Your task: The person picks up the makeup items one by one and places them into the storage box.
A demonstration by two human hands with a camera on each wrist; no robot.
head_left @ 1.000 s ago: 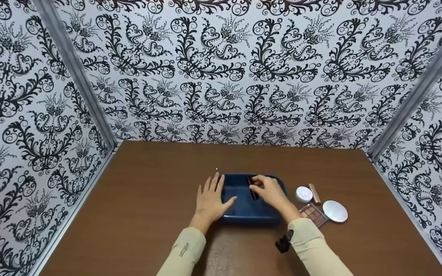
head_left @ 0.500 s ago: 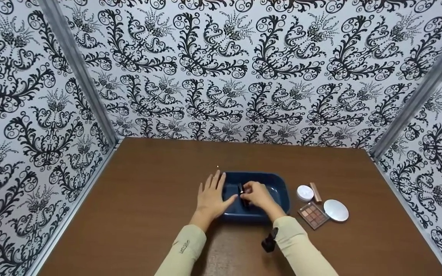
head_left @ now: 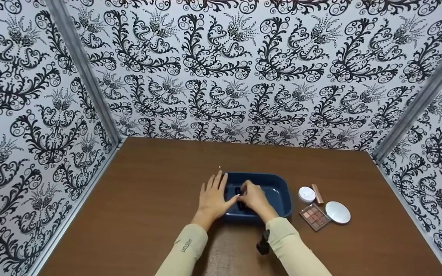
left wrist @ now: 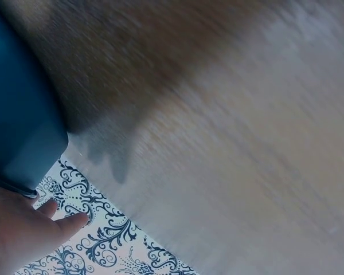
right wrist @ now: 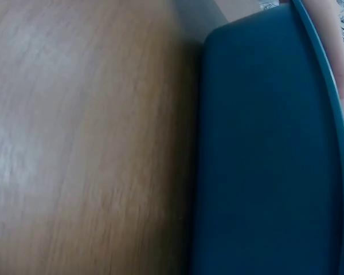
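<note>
A dark blue rectangular tray [head_left: 281,193] stands on the wooden table, its outer wall filling much of the right wrist view. Along the tray's left side lies my left hand [head_left: 211,200], fingers straight and spread, thumb reaching over the rim. My right hand [head_left: 254,198] is inside the tray, pinching a slim black tube [head_left: 240,206] close to the left thumb tip. The right fingers cover most of the tube, so its exact kind cannot be told. In the left wrist view, my left hand [left wrist: 23,232] shows beside the tray's blue wall [left wrist: 20,103].
Right of the tray are a round white jar [head_left: 306,194], a peach-coloured stick tube [head_left: 317,194], an eyeshadow palette [head_left: 315,217] and a round silvery-white compact [head_left: 338,212]. Patterned panels [head_left: 236,76] enclose the table at the back and both sides.
My right hand has carried the black tube leftward across the tray, from its right part to the left part near my left thumb. The left hand has stayed at the tray's left side.
</note>
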